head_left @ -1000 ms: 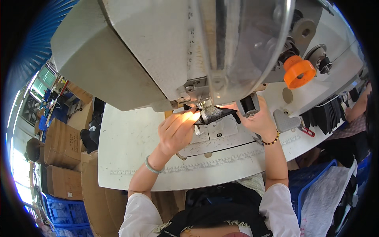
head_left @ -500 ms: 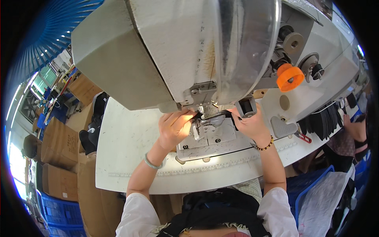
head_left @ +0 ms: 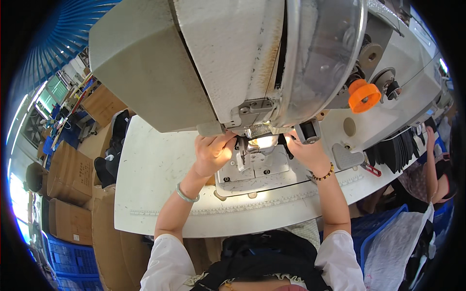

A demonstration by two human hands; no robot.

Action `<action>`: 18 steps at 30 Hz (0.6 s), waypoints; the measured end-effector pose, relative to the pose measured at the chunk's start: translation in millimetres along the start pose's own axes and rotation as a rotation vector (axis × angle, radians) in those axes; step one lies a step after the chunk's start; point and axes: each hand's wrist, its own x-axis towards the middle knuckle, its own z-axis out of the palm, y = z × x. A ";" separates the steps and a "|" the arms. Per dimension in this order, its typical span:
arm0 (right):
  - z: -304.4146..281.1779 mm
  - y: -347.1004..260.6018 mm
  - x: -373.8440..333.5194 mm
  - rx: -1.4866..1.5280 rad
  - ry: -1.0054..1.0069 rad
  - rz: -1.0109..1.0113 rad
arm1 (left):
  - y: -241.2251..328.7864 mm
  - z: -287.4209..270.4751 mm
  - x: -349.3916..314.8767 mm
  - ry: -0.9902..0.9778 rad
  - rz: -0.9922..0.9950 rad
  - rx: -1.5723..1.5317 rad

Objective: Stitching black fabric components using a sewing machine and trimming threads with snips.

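My left hand (head_left: pixel 211 152), with a pale bangle (head_left: pixel 187 194) on its wrist, is at the left side of the sewing machine's (head_left: pixel 204 72) needle area. Its fingers are pinched together at the edge of a black piece of material (head_left: pixel 282 140). On the other side, my right hand (head_left: pixel 307 151) has its thumb and fingers closed at that dark piece, beside a black roller-like fitting (head_left: pixel 308 131). The machine head hides some fingertips and most of the piece. Between my hands is the lit metal presser foot (head_left: pixel 255 148), above the stitch plate (head_left: pixel 276 167).
The white table (head_left: pixel 155 160) carries a printed ruler strip (head_left: pixel 242 208). At the right lie a red-handled cutter (head_left: pixel 373 169) and a stack of black pieces (head_left: pixel 395 150). Cartons (head_left: pixel 73 169) and a blue crate (head_left: pixel 73 257) stand left. A co-worker's arm (head_left: pixel 431 165) shows far right.
The view has shifted slightly, and the machine head shows farther right. Both hands stay close to the needle area. The co-worker's arm at the far right is now more upright.
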 end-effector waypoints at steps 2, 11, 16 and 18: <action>0.4 1.6 0.2 0.033 -0.003 0.033 | 0.3 -0.1 -1.0 -0.009 0.006 0.048; -1.2 -3.0 3.2 0.119 0.010 0.114 | 2.9 -0.4 0.7 0.002 0.022 0.058; -2.1 -4.0 4.6 0.126 0.039 0.068 | 2.5 -0.4 2.4 0.006 0.046 0.047; -2.7 -4.4 4.1 0.108 -0.014 0.114 | 2.5 -0.3 2.4 0.020 0.015 -0.010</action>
